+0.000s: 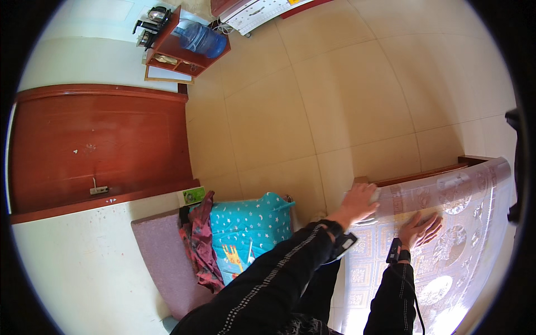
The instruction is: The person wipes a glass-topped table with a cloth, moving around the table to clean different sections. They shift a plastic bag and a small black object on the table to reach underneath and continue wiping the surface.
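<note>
My left hand (358, 203) is at the near-left corner of a table covered with a clear, patterned plastic tablecloth (387, 240). Something pale, perhaps a cloth, shows at the fingertips and below the palm; whether the fingers grip it is unclear. To the right, my right hand (421, 230) is over the same tablecloth, fingers apart and nothing in it. Both wrists wear dark bands with small devices, and a cable runs along the right forearm. Bright glare hides part of the tablecloth's pattern.
Left of my arms is a seat with a turquoise star-print cushion (251, 222), a dark red patterned cloth (203, 251) and a mauve backrest (167, 255). Farther off are a reddish wooden door (100, 142), a low shelf (167, 52) with a blue water bottle (203, 39), and a white drawer cabinet (259, 14).
</note>
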A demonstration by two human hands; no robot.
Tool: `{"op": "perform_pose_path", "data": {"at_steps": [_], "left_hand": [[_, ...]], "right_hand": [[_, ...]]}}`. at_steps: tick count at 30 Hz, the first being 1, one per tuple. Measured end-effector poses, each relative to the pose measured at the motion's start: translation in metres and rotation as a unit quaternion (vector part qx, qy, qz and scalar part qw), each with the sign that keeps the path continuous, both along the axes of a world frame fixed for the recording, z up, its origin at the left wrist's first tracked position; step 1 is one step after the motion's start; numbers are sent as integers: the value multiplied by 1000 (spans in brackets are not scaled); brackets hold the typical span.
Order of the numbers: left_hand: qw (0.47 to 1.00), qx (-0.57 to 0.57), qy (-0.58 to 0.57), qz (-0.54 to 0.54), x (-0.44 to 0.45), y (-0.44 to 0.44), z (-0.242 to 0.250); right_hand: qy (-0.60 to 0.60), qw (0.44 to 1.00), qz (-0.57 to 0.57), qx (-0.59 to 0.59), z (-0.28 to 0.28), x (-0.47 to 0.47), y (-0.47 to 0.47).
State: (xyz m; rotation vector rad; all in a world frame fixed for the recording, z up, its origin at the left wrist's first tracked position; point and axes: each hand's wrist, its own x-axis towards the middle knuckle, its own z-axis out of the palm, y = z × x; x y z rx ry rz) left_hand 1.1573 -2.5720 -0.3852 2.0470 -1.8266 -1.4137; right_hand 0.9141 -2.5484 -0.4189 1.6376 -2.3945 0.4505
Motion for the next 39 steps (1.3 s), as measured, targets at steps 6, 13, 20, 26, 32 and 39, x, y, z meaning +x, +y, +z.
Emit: {"op": "perform_pose_path", "data": {"at_steps": [6, 13, 20, 26, 32, 39], "left_hand": [[990, -67, 32, 119, 45, 47, 1], [979, -193, 11, 66, 34, 19, 9], [991, -131, -13, 13, -36, -9, -8], [983, -181, 9, -20, -32, 3, -7], [964, -264, 32, -9, 22, 45, 9], [967, -252, -43, -14, -5, 43, 3]], "right_hand": [[7, 1000, -7, 3, -4, -1, 3], [3, 1000, -10, 8, 4, 2, 1], [3, 1000, -8, 12, 8, 4, 0], [15, 1000, -11, 16, 4, 2, 0], [15, 999, -19, 25, 5, 3, 1], [16, 1000, -13, 2, 6, 4, -2]]}}
